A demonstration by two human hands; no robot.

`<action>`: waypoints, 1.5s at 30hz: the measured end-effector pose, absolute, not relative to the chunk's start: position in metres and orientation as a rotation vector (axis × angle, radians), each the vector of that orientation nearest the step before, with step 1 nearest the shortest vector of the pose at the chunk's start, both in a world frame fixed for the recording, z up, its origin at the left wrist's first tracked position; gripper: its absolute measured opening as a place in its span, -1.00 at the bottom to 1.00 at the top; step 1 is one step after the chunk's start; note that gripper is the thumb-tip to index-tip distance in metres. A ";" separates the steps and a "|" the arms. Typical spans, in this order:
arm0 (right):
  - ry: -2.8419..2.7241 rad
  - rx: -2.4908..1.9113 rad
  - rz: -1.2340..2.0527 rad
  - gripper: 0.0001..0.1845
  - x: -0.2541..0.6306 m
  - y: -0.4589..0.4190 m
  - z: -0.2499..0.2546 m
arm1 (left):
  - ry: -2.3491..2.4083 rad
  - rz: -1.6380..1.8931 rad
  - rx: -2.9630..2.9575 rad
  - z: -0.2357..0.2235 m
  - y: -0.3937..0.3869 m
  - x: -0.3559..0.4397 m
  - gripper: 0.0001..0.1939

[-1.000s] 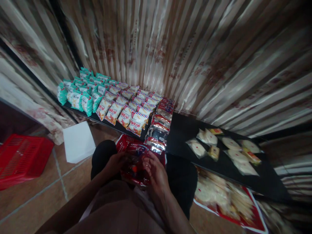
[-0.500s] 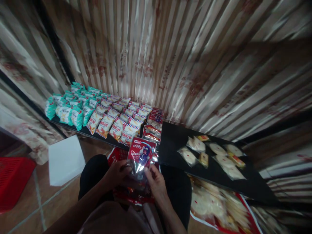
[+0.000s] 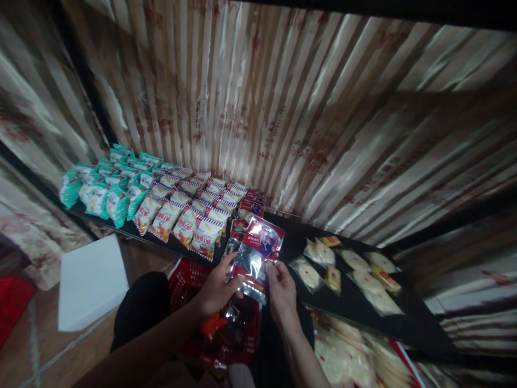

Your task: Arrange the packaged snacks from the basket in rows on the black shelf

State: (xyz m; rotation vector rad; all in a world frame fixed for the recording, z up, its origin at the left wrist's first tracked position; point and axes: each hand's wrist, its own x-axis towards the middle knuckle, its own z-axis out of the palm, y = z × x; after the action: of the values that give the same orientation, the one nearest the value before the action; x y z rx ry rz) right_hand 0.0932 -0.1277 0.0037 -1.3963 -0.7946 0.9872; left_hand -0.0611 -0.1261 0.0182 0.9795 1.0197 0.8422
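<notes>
Both my hands hold up a shiny red and silver snack packet (image 3: 258,256) in front of a low black shelf (image 3: 355,299). My left hand (image 3: 216,288) grips its left edge and my right hand (image 3: 280,288) grips its lower right edge. Below my hands a red basket (image 3: 189,275) rests on my lap with more packets in it. On the shelf just behind the held packet stands a short row of like red packets (image 3: 250,207).
Rows of orange-and-white packets (image 3: 183,215) and teal packets (image 3: 103,186) fill the shelf's left part. Pale wrapped cakes (image 3: 355,267) lie on its right part. A white board (image 3: 91,280) lies on the tiled floor at left. Striped curtain hangs behind.
My hands lifted one red packet out of the basket on my lap and carried it up and forward toward the shelf. The view tilted up and shifted right.
</notes>
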 end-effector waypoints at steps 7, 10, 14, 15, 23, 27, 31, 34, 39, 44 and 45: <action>-0.903 -1.422 0.864 -0.57 0.114 -0.067 0.002 | 1.051 0.952 0.838 0.016 -0.084 -0.029 -0.41; -0.979 -1.488 0.778 -0.48 0.118 -0.047 0.001 | 1.071 0.983 0.856 0.018 -0.068 -0.026 -0.43; -1.098 -1.612 0.650 -0.39 0.123 -0.029 -0.009 | 1.122 0.981 0.881 0.016 -0.054 -0.027 -0.46; -1.131 -1.642 0.622 -0.39 0.124 -0.026 -0.012 | 1.122 0.974 0.883 0.014 -0.052 -0.027 -0.46; -1.467 -1.820 0.297 -0.56 0.123 -0.023 -0.024 | 1.162 0.945 0.896 -0.001 -0.042 -0.028 -0.53; -1.570 -1.823 0.075 -0.57 0.116 -0.020 -0.019 | 1.151 0.986 0.900 -0.007 -0.041 -0.027 -0.57; -1.761 -1.702 -0.004 -0.56 0.106 -0.006 -0.009 | 1.164 0.994 0.851 -0.009 -0.041 -0.026 -0.52; -1.925 -1.742 -0.002 -0.53 0.096 0.008 -0.003 | 1.207 0.985 0.835 -0.012 -0.042 -0.026 -0.52; -2.014 -1.927 0.053 -0.47 0.081 0.020 0.000 | 1.230 0.960 0.854 -0.020 -0.042 -0.026 -0.56; -2.055 -1.971 0.085 -0.46 0.077 0.022 -0.002 | 1.242 0.965 0.829 -0.024 -0.041 -0.027 -0.60; -2.059 -1.973 0.090 -0.46 0.077 0.022 -0.002 | 1.235 0.961 0.835 -0.024 -0.041 -0.027 -0.61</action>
State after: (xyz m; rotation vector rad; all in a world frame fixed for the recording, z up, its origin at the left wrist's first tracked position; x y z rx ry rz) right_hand 0.0774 0.0223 -0.0024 -1.9728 -2.0587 0.0897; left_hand -0.0273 -0.0409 -0.0237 0.8346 1.2351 0.9607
